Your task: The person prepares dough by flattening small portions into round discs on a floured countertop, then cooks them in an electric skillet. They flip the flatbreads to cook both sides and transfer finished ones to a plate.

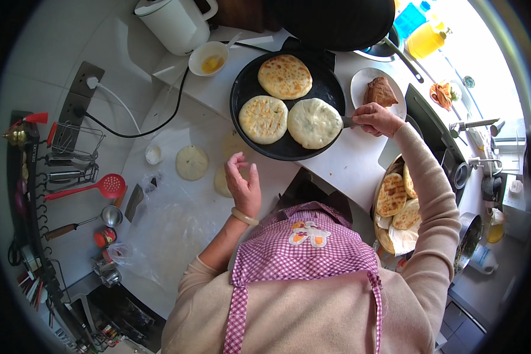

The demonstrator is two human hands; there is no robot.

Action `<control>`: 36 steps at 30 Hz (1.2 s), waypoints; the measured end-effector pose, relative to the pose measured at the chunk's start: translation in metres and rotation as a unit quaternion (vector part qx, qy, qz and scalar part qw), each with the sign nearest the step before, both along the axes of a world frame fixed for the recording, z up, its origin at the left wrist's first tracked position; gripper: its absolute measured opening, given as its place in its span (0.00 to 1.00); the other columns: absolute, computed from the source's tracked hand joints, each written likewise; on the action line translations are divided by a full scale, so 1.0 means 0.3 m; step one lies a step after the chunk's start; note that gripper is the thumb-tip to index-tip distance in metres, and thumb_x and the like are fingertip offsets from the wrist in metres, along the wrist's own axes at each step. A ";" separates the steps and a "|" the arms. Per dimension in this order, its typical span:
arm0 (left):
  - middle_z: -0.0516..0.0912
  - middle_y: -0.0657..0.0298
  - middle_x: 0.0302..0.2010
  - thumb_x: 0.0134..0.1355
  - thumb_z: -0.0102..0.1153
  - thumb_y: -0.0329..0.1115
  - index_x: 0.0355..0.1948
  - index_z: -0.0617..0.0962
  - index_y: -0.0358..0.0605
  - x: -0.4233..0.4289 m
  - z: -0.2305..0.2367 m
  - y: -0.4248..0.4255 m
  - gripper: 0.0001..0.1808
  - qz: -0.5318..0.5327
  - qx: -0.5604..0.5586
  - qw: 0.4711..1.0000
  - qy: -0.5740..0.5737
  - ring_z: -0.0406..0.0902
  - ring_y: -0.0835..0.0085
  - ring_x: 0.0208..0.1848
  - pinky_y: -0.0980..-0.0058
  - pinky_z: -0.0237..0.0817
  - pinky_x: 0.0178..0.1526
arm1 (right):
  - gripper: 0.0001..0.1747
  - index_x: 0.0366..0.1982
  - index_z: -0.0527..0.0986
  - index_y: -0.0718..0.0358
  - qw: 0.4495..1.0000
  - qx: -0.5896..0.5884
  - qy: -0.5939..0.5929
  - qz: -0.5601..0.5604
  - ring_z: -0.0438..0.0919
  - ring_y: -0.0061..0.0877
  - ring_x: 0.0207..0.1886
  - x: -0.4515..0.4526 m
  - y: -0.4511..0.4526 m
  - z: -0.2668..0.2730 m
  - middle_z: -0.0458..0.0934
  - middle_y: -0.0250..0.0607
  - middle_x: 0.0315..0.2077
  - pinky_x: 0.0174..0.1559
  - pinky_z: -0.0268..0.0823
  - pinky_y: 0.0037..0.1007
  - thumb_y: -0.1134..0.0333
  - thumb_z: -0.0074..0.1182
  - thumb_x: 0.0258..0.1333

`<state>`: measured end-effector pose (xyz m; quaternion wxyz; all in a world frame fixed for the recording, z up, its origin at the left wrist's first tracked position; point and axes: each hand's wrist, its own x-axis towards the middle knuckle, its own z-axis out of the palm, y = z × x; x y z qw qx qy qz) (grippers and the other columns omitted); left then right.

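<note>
Three round flatbreads lie in a black electric griddle pan (292, 148). The top one (285, 76) and the left one (263, 120) are browned on top; the right one (315, 123) is pale and puffed. My right hand (376, 120) grips the handle of a dark spatula (348, 122), whose blade is hidden, apparently under the pale flatbread. My left hand (244, 181) is empty, fingers apart, below the pan and over the counter. Beside it are a flat raw dough round (191, 163) and another (221, 182) partly hidden by the hand.
A white bowl with yellow liquid (208, 59) and a kettle (177, 24) stand behind left. A plate (358, 84) holds a brown piece of food. Cooked flatbreads (390, 194) fill a basket at right. A black cord (159, 129) crosses the left side; the raised griddle lid (336, 22) is behind.
</note>
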<state>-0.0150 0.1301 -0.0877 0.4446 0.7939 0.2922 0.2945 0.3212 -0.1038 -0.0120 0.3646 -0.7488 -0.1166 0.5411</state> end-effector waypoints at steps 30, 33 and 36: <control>0.76 0.53 0.53 0.65 0.60 0.29 0.60 0.71 0.39 -0.019 -0.008 0.014 0.23 -0.007 0.028 0.999 0.013 0.76 0.60 0.48 0.59 0.67 0.56 | 0.03 0.37 0.78 0.63 0.860 0.094 -0.494 0.088 0.82 0.47 0.30 -0.331 -0.011 0.204 0.80 0.51 0.25 0.34 0.73 0.41 0.72 0.55 0.64; 0.76 0.53 0.52 0.64 0.60 0.28 0.60 0.72 0.39 -0.008 -0.014 0.011 0.23 -0.007 0.017 1.000 -0.006 0.76 0.60 0.48 0.59 0.67 0.56 | 0.03 0.36 0.77 0.63 0.854 0.061 -0.492 0.157 0.82 0.46 0.30 -0.355 -0.004 0.183 0.81 0.50 0.25 0.34 0.73 0.41 0.71 0.56 0.64; 0.77 0.53 0.52 0.64 0.60 0.28 0.60 0.72 0.39 -0.015 -0.011 0.012 0.23 -0.004 0.022 1.000 0.001 0.76 0.60 0.48 0.59 0.67 0.55 | 0.03 0.35 0.76 0.62 0.792 0.004 -0.569 0.220 0.83 0.45 0.31 -0.351 -0.006 0.181 0.81 0.48 0.26 0.35 0.74 0.42 0.70 0.56 0.64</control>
